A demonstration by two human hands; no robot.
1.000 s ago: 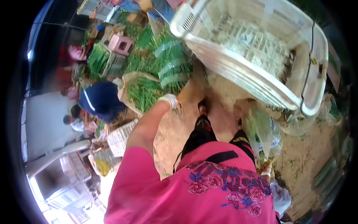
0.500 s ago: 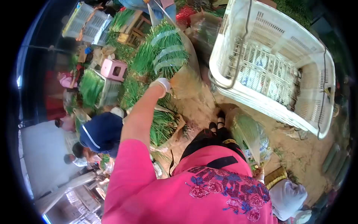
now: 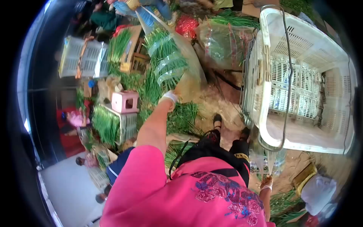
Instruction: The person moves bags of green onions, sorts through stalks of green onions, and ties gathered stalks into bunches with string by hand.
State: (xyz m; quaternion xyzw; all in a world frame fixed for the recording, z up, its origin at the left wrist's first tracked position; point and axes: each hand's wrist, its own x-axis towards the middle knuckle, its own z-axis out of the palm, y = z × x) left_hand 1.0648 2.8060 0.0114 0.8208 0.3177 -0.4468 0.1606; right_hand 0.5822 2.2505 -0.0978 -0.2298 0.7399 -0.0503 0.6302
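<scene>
My left hand [image 3: 172, 97], with a white band at the wrist, is closed on the corner of a large clear plastic bag [image 3: 193, 85]. Bundled long green stalks that look like scallions [image 3: 166, 58] fill the bag, which lies tilted on the ground. Low at my right side, my right hand [image 3: 266, 182] grips the gathered top of another clear plastic bag [image 3: 270, 162]. That second bag hangs near my leg, partly behind the rim of a white plastic crate, and I cannot make out its contents.
The big white crate [image 3: 264, 90] with wire handles stands at front right. A pink stool [image 3: 124, 102] sits on a crate at left. Loose greens [image 3: 181, 119] cover the ground. A person in jeans [image 3: 160, 9] stands beyond the bag. Another filled bag [image 3: 227, 43] lies ahead.
My feet have moved apart, and the view has shifted. My left hand keeps its hold on the bag's corner. More of my right hand and forearm now shows, still holding its bag.
</scene>
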